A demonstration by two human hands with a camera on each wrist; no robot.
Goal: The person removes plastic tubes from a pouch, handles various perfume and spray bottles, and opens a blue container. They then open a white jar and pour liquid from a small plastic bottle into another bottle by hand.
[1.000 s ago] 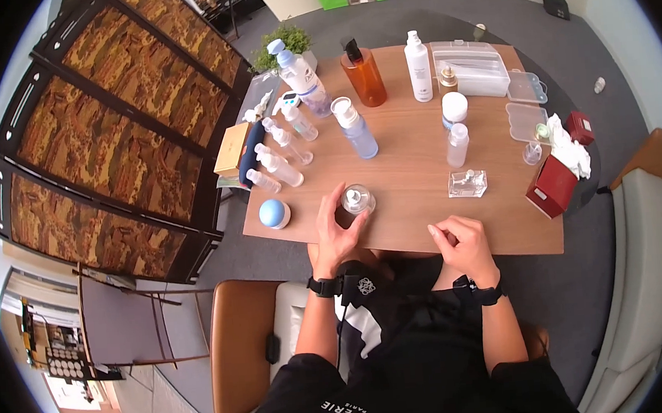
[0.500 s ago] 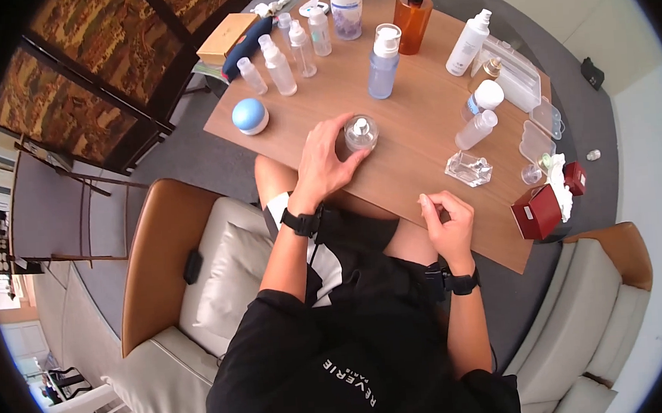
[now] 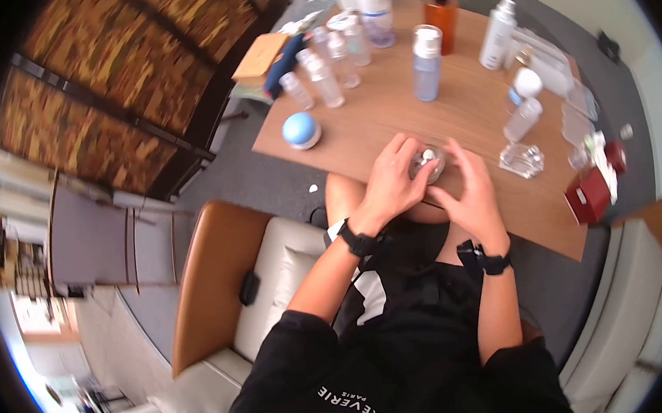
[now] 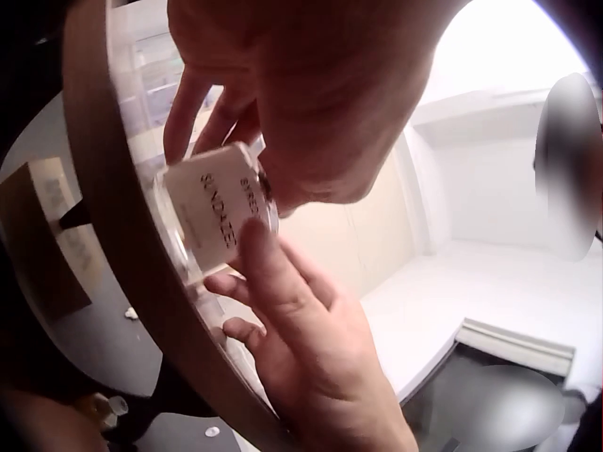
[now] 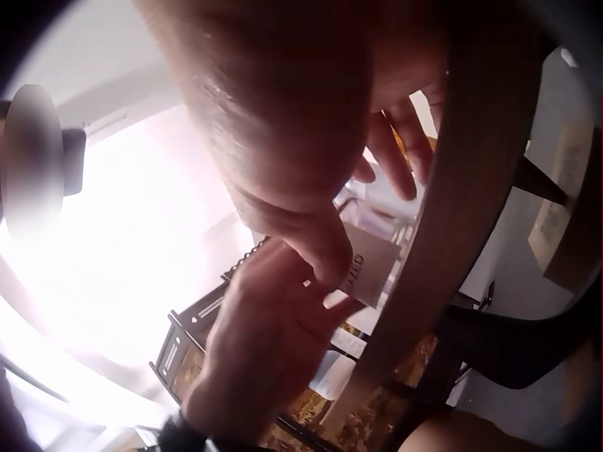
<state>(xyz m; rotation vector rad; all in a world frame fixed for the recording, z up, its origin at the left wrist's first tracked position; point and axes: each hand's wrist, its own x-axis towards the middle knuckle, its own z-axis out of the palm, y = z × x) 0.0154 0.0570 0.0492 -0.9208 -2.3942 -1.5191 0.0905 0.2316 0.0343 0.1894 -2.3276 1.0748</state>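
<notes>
On the desk [image 3: 341, 137], a small clear glass bottle [image 3: 433, 170] stands close to the near edge, a white nozzle on top; its label shows SUNDAZED in the left wrist view. How much liquid is inside I cannot tell.

The left hand [image 3: 394, 180] holds it, grip closed about its side between thumb and fingers. The right hand [image 3: 472, 195] has a wide grip, thumb and fingers curved around the opposite side; its thumb overlaps the glass in both wrist views, and whether it touches I cannot tell.

A stretch of wood lies between this glass and the blue pump bottle [image 3: 427, 73] beyond it, and another reaches left to the blue-topped round jar [image 3: 301, 131], which sits near the desk's left edge. Behind the jar, small spray bottles [image 3: 324, 83] stand close together. Right of the hands, well apart from the left one, lies a faceted clear glass piece [image 3: 521, 161], with a frosted bottle [image 3: 523, 120] just behind it.

Farther back are an amber bottle [image 3: 441, 26] with a black pump and a white bottle [image 3: 497, 37]; a clear plastic case [image 3: 547, 65] is too blurred to read inside. Toward the right edge, white tissue [image 3: 605, 168] lies against a red box [image 3: 587, 198].
</notes>
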